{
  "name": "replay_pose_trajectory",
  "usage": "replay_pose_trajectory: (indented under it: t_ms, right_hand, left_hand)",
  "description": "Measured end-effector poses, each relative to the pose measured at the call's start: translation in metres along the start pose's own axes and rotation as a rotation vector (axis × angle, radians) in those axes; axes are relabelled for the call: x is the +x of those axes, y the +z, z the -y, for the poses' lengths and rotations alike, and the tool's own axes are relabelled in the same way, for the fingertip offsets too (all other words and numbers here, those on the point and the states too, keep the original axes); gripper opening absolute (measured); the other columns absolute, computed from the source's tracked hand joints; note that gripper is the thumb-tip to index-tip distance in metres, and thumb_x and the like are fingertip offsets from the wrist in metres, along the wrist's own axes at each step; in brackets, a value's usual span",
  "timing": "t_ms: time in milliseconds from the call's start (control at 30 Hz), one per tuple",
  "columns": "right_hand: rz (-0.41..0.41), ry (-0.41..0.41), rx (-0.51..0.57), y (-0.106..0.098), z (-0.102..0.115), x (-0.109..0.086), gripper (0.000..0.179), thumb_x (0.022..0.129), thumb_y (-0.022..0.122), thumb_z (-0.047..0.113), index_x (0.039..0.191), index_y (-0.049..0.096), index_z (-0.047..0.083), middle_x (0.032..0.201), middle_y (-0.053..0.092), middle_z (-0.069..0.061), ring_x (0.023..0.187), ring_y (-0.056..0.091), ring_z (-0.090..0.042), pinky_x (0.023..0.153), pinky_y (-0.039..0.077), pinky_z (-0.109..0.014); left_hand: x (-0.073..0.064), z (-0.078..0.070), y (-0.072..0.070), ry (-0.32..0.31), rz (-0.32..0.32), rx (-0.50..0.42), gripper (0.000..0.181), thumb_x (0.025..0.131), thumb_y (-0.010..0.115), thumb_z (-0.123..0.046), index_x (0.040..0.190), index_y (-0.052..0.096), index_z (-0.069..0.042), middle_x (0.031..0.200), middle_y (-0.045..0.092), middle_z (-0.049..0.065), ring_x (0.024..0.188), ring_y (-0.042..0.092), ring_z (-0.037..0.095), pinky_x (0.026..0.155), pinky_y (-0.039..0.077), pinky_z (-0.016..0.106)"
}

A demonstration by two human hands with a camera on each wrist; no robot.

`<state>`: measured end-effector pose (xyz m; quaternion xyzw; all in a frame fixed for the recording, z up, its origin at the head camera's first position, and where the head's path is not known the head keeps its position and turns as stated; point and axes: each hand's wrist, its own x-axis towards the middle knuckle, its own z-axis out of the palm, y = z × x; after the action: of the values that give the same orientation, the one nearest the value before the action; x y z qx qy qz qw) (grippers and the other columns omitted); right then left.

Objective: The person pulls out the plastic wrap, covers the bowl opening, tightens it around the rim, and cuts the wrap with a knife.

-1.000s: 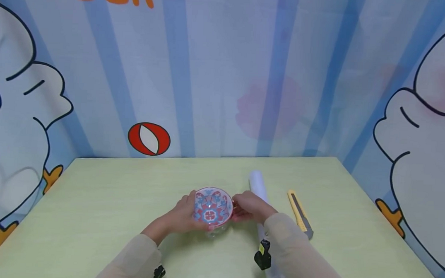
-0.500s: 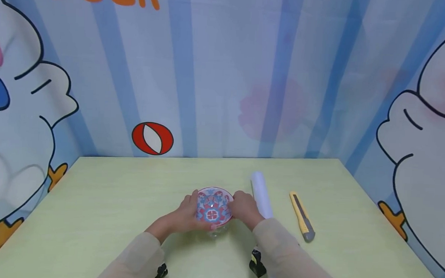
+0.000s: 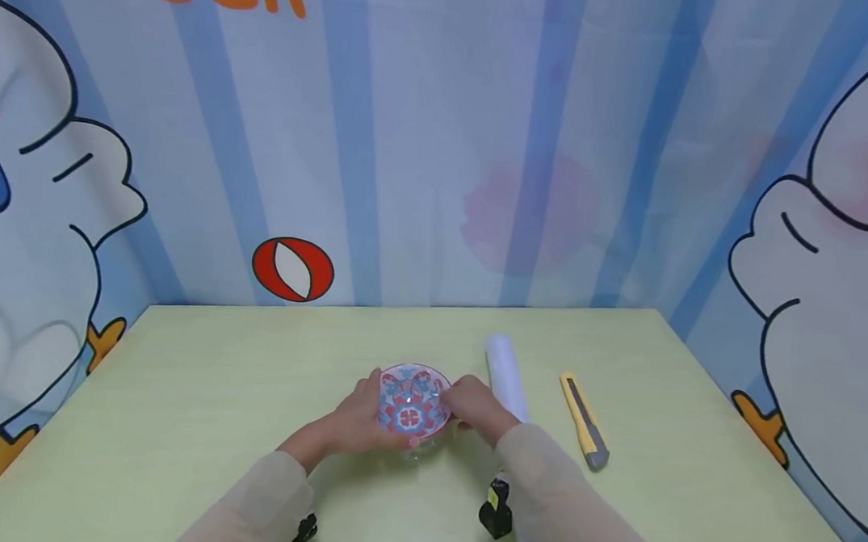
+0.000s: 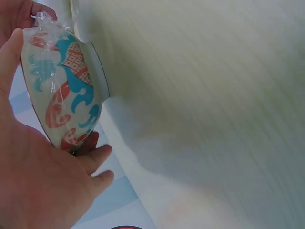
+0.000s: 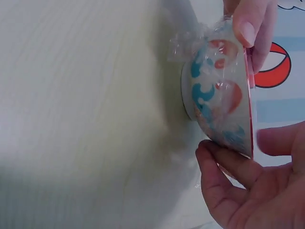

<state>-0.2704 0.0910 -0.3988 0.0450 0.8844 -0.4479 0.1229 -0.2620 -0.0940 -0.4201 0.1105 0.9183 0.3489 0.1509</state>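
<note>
A bowl [image 3: 410, 399] with a red and blue floral pattern is held over the table, its patterned inside facing up in the head view. Clear plastic film [image 5: 186, 45] clings round its outside and bunches up at one spot. My left hand [image 3: 362, 417] grips the bowl from the left, thumb at the rim and fingers curled under the far side. From the right, my right hand [image 3: 475, 406] pinches the rim, its thumb over the inner edge and bent fingers against the underside. In the left wrist view, the bowl's foot [image 4: 99, 69] points toward the table.
On the pale green table [image 3: 218, 391], a white paper roll [image 3: 505, 371] lies right of the bowl, partly hidden by my right forearm. Farther right is a yellow and grey utility knife [image 3: 583, 423]. A blue striped cartoon backdrop [image 3: 440, 142] stands behind the table.
My right hand has shifted from beside the bowl's right edge to a grip over its rim, and its wrist has turned. The left hand keeps its hold on the bowl.
</note>
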Motion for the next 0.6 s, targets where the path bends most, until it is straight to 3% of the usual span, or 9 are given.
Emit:
replay_pose_trajectory:
  t_ms: [200, 300, 433, 533, 600]
  right_hand:
    - [0.057, 0.021, 0.099, 0.007, 0.004, 0.003, 0.055, 0.096, 0.037, 0.044, 0.111, 0.052, -0.007, 0.094, 0.056, -0.014, 0.079, 0.054, -0.020, 0.067, 0.052, -0.034]
    - [0.053, 0.001, 0.091, 0.007, 0.002, 0.004, 0.060, 0.096, 0.036, 0.045, 0.118, 0.048, -0.010, 0.104, 0.055, -0.017, 0.082, 0.053, -0.022, 0.069, 0.051, -0.035]
    - [-0.010, -0.092, -0.077, -0.001, -0.003, -0.001, 0.064, 0.095, 0.041, 0.040, 0.128, 0.037, -0.015, 0.124, 0.048, -0.028, 0.103, 0.053, -0.034, 0.086, 0.048, -0.043]
    - [-0.063, -0.187, -0.226, -0.009, -0.007, -0.011, 0.068, 0.094, 0.046, 0.036, 0.135, 0.029, -0.015, 0.136, 0.036, -0.032, 0.124, 0.040, -0.042, 0.101, 0.037, -0.049]
    - [-0.090, -0.247, -0.297, -0.016, -0.010, -0.017, 0.068, 0.093, 0.048, 0.036, 0.137, 0.028, -0.012, 0.139, 0.034, -0.031, 0.128, 0.035, -0.043, 0.104, 0.033, -0.052]
  left_hand:
    - [0.001, 0.003, -0.007, 0.003, -0.040, 0.117, 0.125, 0.064, 0.069, -0.065, 0.147, 0.001, 0.000, 0.152, 0.017, 0.017, 0.139, 0.019, 0.032, 0.112, 0.009, 0.058]
    - [0.002, 0.006, -0.008, 0.035, -0.074, 0.090, 0.119, 0.069, 0.067, -0.061, 0.147, -0.002, -0.003, 0.153, 0.016, 0.015, 0.139, 0.020, 0.033, 0.110, 0.013, 0.060]
    - [0.001, 0.012, -0.006, 0.088, -0.160, 0.087, 0.104, 0.080, 0.061, -0.053, 0.147, 0.000, -0.002, 0.154, 0.012, 0.015, 0.140, 0.017, 0.034, 0.110, 0.015, 0.060]
    - [-0.004, 0.016, -0.005, 0.101, -0.244, 0.172, 0.095, 0.085, 0.055, -0.052, 0.147, 0.004, -0.001, 0.154, 0.010, 0.017, 0.142, 0.011, 0.035, 0.111, 0.008, 0.059]
    - [-0.008, 0.018, -0.005, 0.102, -0.288, 0.252, 0.092, 0.087, 0.051, -0.053, 0.147, 0.005, -0.002, 0.154, 0.008, 0.017, 0.142, 0.005, 0.035, 0.112, 0.003, 0.058]
